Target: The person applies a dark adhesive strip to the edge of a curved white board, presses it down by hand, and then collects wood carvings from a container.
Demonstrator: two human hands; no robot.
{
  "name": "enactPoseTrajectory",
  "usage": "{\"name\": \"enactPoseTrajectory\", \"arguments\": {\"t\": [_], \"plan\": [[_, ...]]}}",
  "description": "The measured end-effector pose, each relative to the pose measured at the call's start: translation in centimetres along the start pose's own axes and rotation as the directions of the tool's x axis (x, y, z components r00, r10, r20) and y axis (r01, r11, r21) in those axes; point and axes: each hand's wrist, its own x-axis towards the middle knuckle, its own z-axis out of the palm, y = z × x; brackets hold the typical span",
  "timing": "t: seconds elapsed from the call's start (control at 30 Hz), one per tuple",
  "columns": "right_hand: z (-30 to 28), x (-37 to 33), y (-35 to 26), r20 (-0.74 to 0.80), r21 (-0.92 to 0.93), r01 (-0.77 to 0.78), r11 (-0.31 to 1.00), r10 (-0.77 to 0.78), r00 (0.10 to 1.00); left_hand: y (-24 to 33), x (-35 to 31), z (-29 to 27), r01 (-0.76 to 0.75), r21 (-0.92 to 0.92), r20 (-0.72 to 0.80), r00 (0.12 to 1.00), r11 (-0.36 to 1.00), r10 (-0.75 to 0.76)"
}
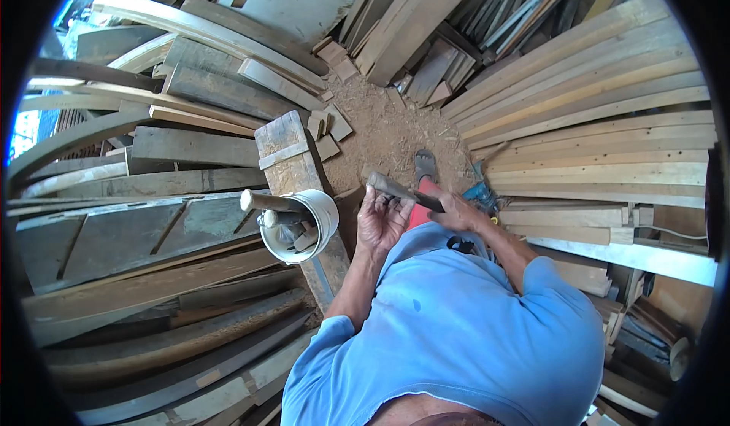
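Observation:
In front of my body I hold a chisel (392,185) with a pale wooden handle and a dark flat blade. My left hand (380,219) is closed at the handle, its fingertips up against the wood. At the blade end, my right hand (461,214) is closed around the dark metal, and part of its grip is hidden. To the left, a white bucket (328,224) stands on a narrow wooden bench (293,141). Thick wooden tool handles (268,201) stick up out of the bucket; their lower ends are hidden inside.
Long boards (593,148) are stacked on the right, and more timber (205,91) fills the left. Small wood offcuts (327,146) lie beside the bench. Sawdust (380,122) covers the floor ahead, where my sandalled foot (426,166) rests.

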Motion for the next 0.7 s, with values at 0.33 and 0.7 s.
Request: {"name": "enactPoseTrajectory", "arguments": {"t": [0.33,0.7], "plan": [[-1.5,1.7,-0.4,0.129,0.332,-0.049,0.942,0.006,0.992,-0.5,-0.6,2.3,-0.160,0.454,0.165,0.982,0.877,0.093],[-0.9,3.8,-2.4,0.067,0.597,-0.066,0.799,0.032,0.997,-0.6,-1.4,3.4,-0.308,0.720,0.120,0.938,0.622,0.325]]}}
